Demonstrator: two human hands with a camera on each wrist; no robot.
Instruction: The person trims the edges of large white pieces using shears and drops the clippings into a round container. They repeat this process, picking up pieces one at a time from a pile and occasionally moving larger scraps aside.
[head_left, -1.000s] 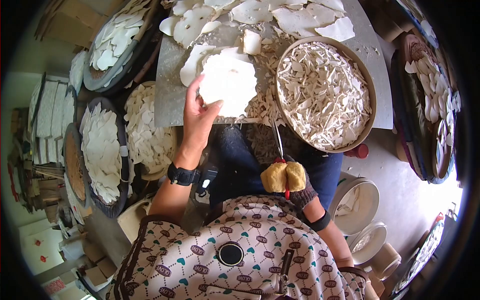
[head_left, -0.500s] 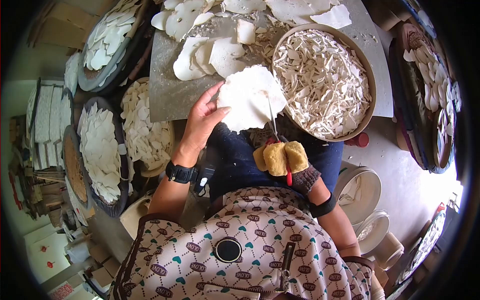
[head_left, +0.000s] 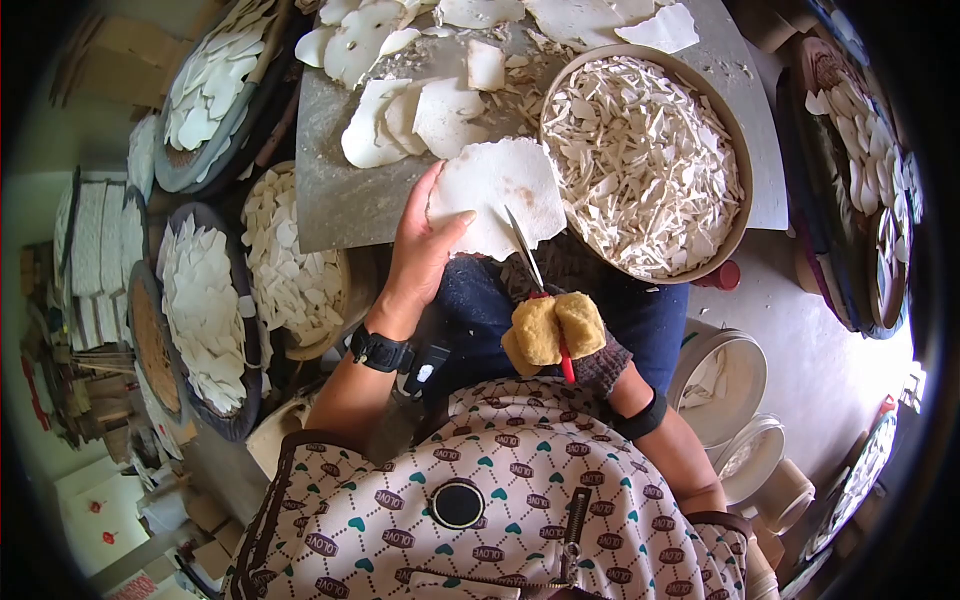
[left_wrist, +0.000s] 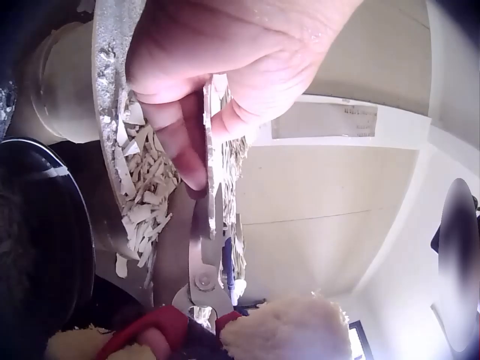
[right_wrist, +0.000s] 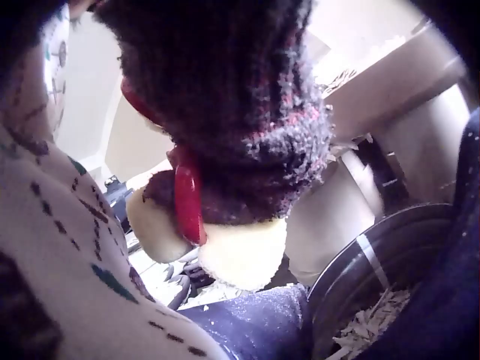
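My bare left hand [head_left: 422, 243] pinches the left edge of a thin, off-white, ragged-edged sheet [head_left: 500, 196] between thumb and fingers; the left wrist view shows this sheet [left_wrist: 211, 161] edge-on. My right hand [head_left: 590, 355], in a dark knitted glove with yellow foam pads [head_left: 555, 328] on it, grips red-handled scissors [head_left: 524, 250]. Their blades lie at the sheet's lower right part; how far they stand apart cannot be told. In the right wrist view the glove [right_wrist: 225, 112] hides most of the fingers around the red handle [right_wrist: 188, 199].
A round tray [head_left: 742, 215] full of pale slivers stands at the metal table's [head_left: 318, 205] right side. Further sheets [head_left: 450, 112] lie on the table behind the left hand. Baskets of pale pieces [head_left: 205, 305] stand at left, white tubs [head_left: 752, 385] at lower right.
The left hand has lifted the sheet off the table and brought it right and nearer the body, tilting it. The scissors, away from it at first, now meet it, their blades leaning left.
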